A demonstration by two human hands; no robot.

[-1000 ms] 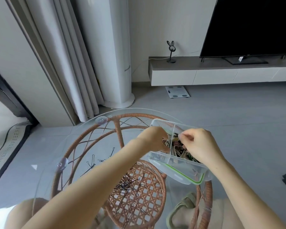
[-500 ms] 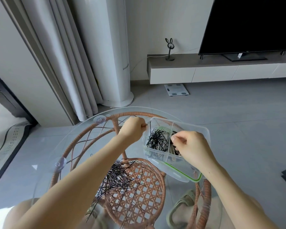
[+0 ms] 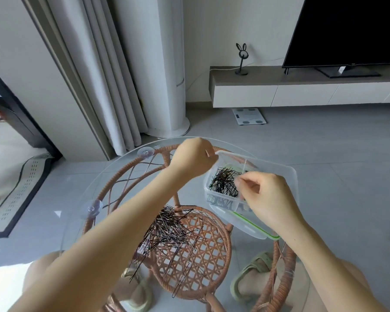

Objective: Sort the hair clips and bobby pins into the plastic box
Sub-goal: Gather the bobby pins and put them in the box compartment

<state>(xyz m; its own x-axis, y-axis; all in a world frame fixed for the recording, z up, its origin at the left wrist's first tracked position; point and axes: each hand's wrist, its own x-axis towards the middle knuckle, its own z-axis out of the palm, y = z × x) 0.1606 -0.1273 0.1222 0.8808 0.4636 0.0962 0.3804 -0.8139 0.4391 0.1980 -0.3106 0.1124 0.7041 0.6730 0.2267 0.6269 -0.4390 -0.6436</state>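
Hands: 2, left hand (image 3: 193,159), right hand (image 3: 268,199) | plastic box (image 3: 286,176): 1 | bobby pins (image 3: 167,230): 2 heaps

Even, bright daylight fills the room, strongest from the lower left, where a patch of floor (image 3: 7,273) is blown out to white. The glass tabletop (image 3: 113,185) carries faint pale reflections and small bright glints near its suction cups (image 3: 92,209). Shadows are soft and weak throughout. The television screen (image 3: 347,28) reads as flat black without glare. Wide-angle distortion bows the curtain (image 3: 104,70) and wall lines near the edges. The left hand (image 3: 193,159) and right hand (image 3: 268,197) are slightly motion-blurred; distant furniture looks soft.
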